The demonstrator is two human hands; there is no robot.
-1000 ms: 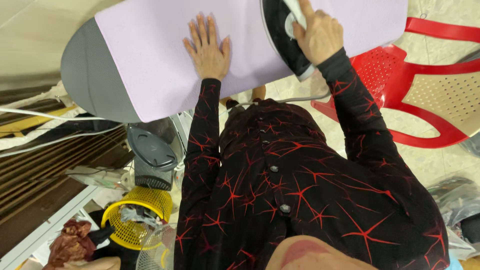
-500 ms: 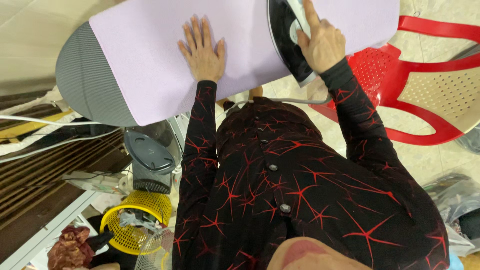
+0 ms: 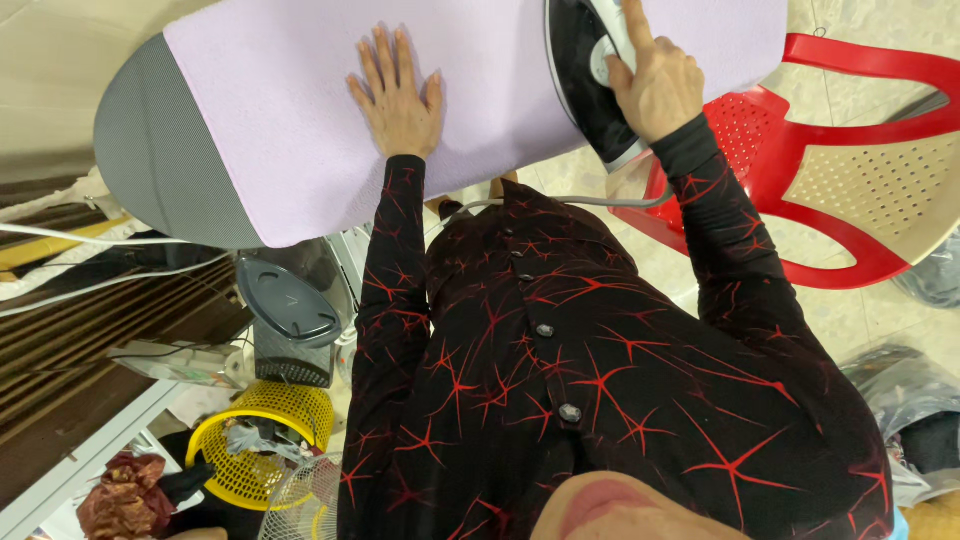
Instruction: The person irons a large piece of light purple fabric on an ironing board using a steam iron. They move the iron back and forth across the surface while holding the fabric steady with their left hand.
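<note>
- On the ironing board [image 3: 150, 150], my left hand [image 3: 398, 95] lies flat, fingers spread, pinning the lilac cloth [image 3: 300, 110].
- My right hand [image 3: 655, 85] is closed around the iron [image 3: 585, 75], forefinger stretched along its top.
- I judge smooth strokes away from the pinning hand work best.
- Beyond the board stands a red chair [image 3: 850, 150].

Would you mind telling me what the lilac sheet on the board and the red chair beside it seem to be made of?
The lilac cloth looks like a matte woven fabric, lying flat and soft under the left hand. The red chair appears to be moulded plastic: glossy, with a perforated seat.
</note>
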